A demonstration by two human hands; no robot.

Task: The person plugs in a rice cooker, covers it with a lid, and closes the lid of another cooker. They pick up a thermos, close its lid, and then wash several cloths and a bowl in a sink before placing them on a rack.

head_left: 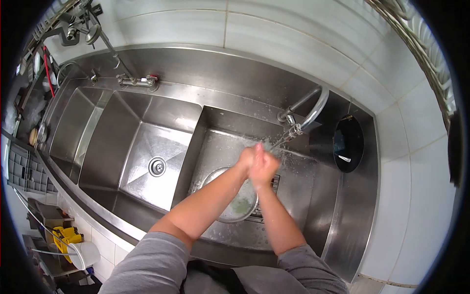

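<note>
My left hand (246, 158) and my right hand (264, 169) are pressed together over the right sink basin (293, 206). Both are closed, with fingers folded against each other; whether anything lies between them is hidden. Water (280, 142) runs from the curved faucet (320, 105) beside them and splashes around. Below my forearms sits a round bowl (231, 220), partly covered, with water and something greenish in it. A small wire rack (275, 183) shows beneath the bowl's right side.
A middle basin (152, 142) with a drain (156, 166) lies to the left, then a narrower basin (68, 127). A black container (320, 145) holding a white-handled item stands at the right. A tap (137, 82) with a tall pipe is mounted at the back left. A white bucket (88, 256) is below left.
</note>
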